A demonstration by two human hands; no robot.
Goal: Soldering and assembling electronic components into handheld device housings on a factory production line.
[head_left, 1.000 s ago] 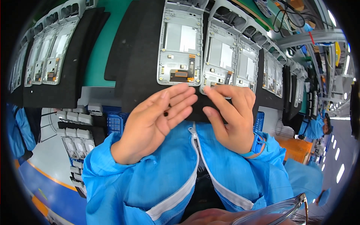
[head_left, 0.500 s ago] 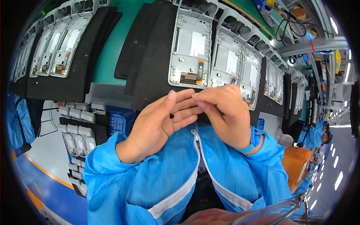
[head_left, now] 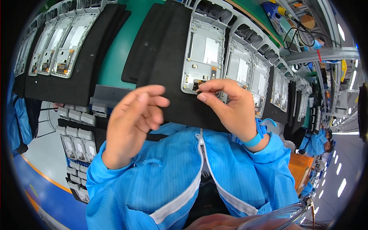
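Between the thumb and forefinger of my right hand (head_left: pixel 234 105) is a small black piece (head_left: pixel 198 91), too small to name more closely. The pinch hovers over the near end of a grey device housing (head_left: pixel 205 42), beside its flat orange-and-black flex cable (head_left: pixel 213 72). The fingertips hide part of that cable. My left hand (head_left: pixel 134 120) is raised to the left of the housing, fingers loosely bent and apart, slightly blurred. I see nothing held in it. More grey housings (head_left: pixel 237 61) of the same kind stand in a row to the right.
Black foam mats (head_left: pixel 153 57) lie under the housings on a green bench (head_left: pixel 119 50). Another row of housings (head_left: pixel 69 42) lies at the left. Below it stands a rack (head_left: pixel 78 142) of grey parts. People in blue work at both sides, including a person (head_left: pixel 318 141) at the right.
My hands were together, with a small black piece lying on my left hand. They have parted: the left went left, and the right now pinches a black piece at the housing's near end.
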